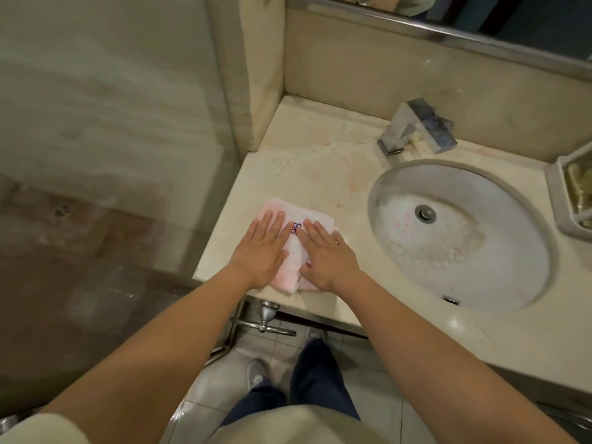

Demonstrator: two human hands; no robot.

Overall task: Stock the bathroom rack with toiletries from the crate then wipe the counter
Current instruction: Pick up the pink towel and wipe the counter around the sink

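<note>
- Now your left hand lies flat on the pink cloth, palm down, fingers straight and close together, gripping nothing.
- Your right hand lies just beside it in the same way: palm down, fingers straight, pressing on the right part of the cloth.
- Your two thumbs point toward each other, and a strip of cloth shows between them; the hands do not touch.
- That cloth is folded, pink at its edges and paler in the middle. It carries some blue lettering, partly hidden between your fingers and too small to read.
- It rests on the worktop near the front left corner, its near edge close to the worktop's front edge.
- The worktop is pale veined stone, with faint pinkish marks between the cloth and the sink.
- The sink is a round basin set into the worktop to the right of your hands, apart from the cloth. Pale and pinkish specks lie in its bowl around the metal drain.
- A square metal tap stands on the worktop behind the sink.
- A pale dish sits at the right edge of view, just beside the sink; something yellowish lies in it, too unclear to name.
- A metal rail runs under the worktop's front edge, below your left wrist.
- Your dark trousers and a pale shoe show above the tiled floor.
</note>
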